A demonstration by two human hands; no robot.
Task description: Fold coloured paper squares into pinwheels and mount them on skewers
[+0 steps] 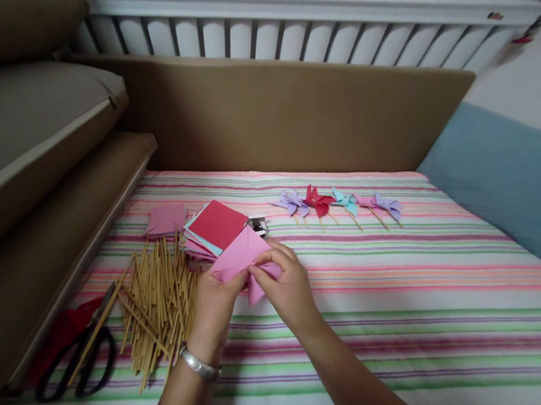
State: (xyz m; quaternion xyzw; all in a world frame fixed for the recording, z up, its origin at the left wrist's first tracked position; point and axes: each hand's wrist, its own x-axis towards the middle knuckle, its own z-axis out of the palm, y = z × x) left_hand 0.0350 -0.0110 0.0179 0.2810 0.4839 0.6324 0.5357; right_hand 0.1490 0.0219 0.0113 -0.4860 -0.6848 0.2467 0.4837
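While both hands pinch pink paper, wooden sticks lie beside.

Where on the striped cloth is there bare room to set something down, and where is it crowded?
Bare: the striped cloth right of the right hand, between the paper pinwheels and the near edge, up to the blue cushion. Crowded: the left, with sticks, scissors, stacked paper squares.

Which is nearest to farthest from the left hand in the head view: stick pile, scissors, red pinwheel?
From the left hand, which holds the pink paper:
1. Stick pile: just to its left, about touching.
2. Scissors: farther left, at the cloth's edge.
3. Red pinwheel: up and to the right, in the row of pinwheels, somewhat farther than the scissors.
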